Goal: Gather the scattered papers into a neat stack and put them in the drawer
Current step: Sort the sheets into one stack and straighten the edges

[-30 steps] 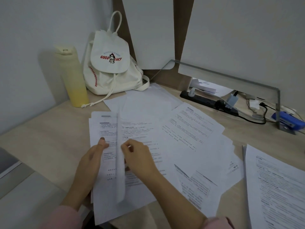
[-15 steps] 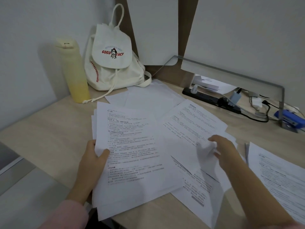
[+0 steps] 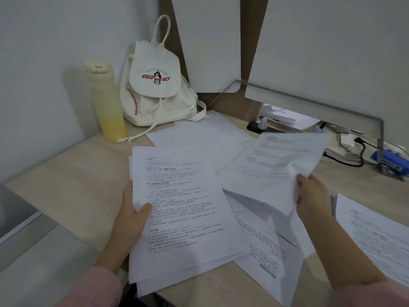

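Observation:
My left hand [image 3: 132, 216] grips the left edge of a small stack of printed papers [image 3: 183, 209] that lies on the wooden desk [image 3: 73, 180] and overhangs its front edge. My right hand [image 3: 312, 196] pinches a loose printed sheet [image 3: 281, 165] by its near corner and holds it lifted and blurred above the desk. More sheets lie scattered under it [image 3: 270, 247], blank ones further back [image 3: 205, 136], and another printed sheet at the far right [image 3: 376, 238]. No drawer is in view.
A yellow bottle [image 3: 108, 105] and a white drawstring backpack [image 3: 155, 89] stand at the back left corner. A black power strip [image 3: 261, 127], cables [image 3: 349, 147] and a blue stapler [image 3: 391, 162] lie at the back right under a metal shelf bracket [image 3: 332, 109].
My right hand moved from the stack to the right, took hold of a loose sheet and lifted it off the desk. My left hand kept its grip on the stack.

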`<state>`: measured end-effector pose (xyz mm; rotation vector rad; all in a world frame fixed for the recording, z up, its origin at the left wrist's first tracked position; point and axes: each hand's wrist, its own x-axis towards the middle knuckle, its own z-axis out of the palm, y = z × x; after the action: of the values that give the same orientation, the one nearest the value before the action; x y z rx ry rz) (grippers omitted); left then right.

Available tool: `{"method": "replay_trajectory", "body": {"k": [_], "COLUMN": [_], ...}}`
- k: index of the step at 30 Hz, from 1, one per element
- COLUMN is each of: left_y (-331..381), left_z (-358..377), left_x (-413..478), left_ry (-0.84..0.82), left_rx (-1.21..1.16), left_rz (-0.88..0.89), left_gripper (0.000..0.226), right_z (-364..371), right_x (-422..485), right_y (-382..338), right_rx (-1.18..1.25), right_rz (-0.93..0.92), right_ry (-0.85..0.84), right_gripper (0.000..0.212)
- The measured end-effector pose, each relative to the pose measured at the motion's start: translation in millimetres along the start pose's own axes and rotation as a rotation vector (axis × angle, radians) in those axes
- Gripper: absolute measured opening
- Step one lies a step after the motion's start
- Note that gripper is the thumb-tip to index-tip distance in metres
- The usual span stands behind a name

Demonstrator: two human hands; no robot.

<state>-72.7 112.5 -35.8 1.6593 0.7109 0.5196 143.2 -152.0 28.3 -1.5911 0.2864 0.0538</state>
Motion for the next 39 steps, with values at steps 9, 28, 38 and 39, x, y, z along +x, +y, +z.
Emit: {"method": "replay_trajectory", "body": {"k": [9, 28, 38, 39], "left_y": [3.7, 13.8, 9.0, 8.8], "left_z": [-0.9, 5.1, 2.0, 1.4], "left_x": [2.2, -7.4, -4.6, -4.5], "left_ry": [-0.047, 0.06, 0.073, 0.068], "left_rx": [-0.009, 0.033, 0.059, 0.061], "left_rz": [-0.051, -0.057, -0.013, -0.009], "left_gripper": [0.056, 0.032, 0.027, 0.024], "right_z": [-6.4, 59.7, 79.3, 81.3], "right_x": [-15.9, -51.5, -39.6, -39.0], "right_y": [4.8, 26.1, 30.1, 32.8], "right_rx": [0.351, -0.513, -0.51, -0.526], "right_rz": [0.342, -0.053, 0.052, -0.001], "right_ry": [-0.363, -0.38, -0.49, -0.487], "right_gripper": [0.022, 0.035, 0.031, 0.036]}}
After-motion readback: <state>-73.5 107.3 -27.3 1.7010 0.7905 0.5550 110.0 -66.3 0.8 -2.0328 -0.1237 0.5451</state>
